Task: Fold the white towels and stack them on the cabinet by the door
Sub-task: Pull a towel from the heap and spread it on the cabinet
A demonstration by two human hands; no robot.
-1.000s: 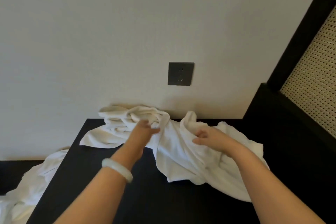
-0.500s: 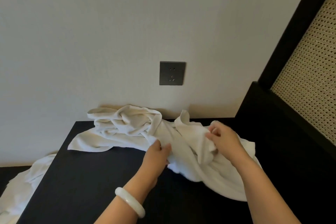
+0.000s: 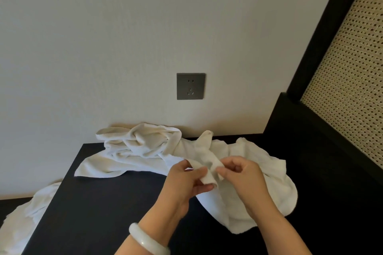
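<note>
Surface: a black matte cabinet top (image 3: 103,213), which fills the near and middle part of the view; its far edge meets the wall.
Room: a plain light wall (image 3: 124,37) with one grey socket (image 3: 190,86) above the far edge of the cabinet. On the right stands a woven cane panel (image 3: 352,89) in a black frame (image 3: 323,33).
Held towel: the held towel (image 3: 265,196) is white and unfolded. It lies on the right half of the cabinet top, from the far edge to the near right.
Its direction: one rolled strip of its edge runs from a raised tip at the far side down to the hands, so the long axis goes far to near. The rest spreads loosely to the right.
Left hand: the left hand (image 3: 184,182) pinches the near end of this strip between thumb and fingers; a pale bracelet (image 3: 148,240) is on the wrist.
Right hand: the right hand (image 3: 244,178) has curled fingers and pinches the same strip, just beside the left hand.
Crumpled towel: the crumpled towel (image 3: 141,145) is heaped at the far left against the wall. It touches the held towel, and I cannot tell where one ends.
Hanging towel: the hanging towel (image 3: 27,219) is white and drapes down past the left edge of the cabinet.
</note>
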